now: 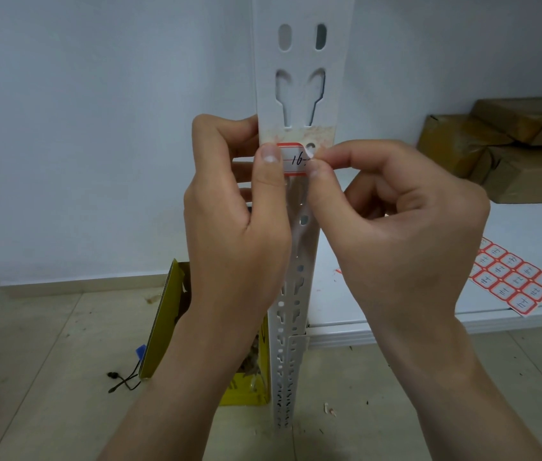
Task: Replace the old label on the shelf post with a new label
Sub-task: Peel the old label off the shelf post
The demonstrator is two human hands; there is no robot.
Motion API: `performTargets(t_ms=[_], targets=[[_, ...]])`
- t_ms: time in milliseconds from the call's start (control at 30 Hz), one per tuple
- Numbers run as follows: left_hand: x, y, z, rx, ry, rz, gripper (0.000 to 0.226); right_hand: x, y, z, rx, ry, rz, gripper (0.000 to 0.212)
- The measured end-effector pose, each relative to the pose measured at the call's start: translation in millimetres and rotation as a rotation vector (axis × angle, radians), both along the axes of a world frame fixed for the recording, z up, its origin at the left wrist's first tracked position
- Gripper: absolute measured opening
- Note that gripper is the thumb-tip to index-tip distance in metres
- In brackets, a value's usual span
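Pinned the new label [294,160] across the front face of the shelf post [299,247], just under a yellowed patch of residue [299,133], probably the trace of the old label. Set there, by the look of it, to sit close to the old spot and read squarely from the front.

Pressed its left end down at the post's left edge with the thumb of the left hand [239,227], fingers curled round behind the post to brace it, so clamped on the post. Pinched its right end near the post's right edge between thumb and forefinger of the right hand [406,227], other fingers folded toward the palm. Could not tell whether that end was already stuck down.

Reached up from below with both forearms, hands close together on either side of the post. Had a sheet of red-bordered labels [512,281] lying near the front edge of the lower shelf [429,314] at right.
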State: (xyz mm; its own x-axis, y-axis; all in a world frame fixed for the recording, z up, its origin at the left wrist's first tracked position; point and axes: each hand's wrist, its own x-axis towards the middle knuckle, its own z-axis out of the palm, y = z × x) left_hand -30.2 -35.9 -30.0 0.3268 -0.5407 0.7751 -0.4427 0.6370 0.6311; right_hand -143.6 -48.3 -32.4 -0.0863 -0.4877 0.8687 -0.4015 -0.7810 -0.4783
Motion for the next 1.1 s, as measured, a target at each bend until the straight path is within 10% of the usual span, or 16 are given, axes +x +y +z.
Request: performTargets(t_ms=[1100], targets=[[2.7, 0.1, -0.3, 0.011, 0.039, -0.041, 0.008, -0.1, 3.1, -0.4, -0.031, 0.034, 0.003, 0.006]])
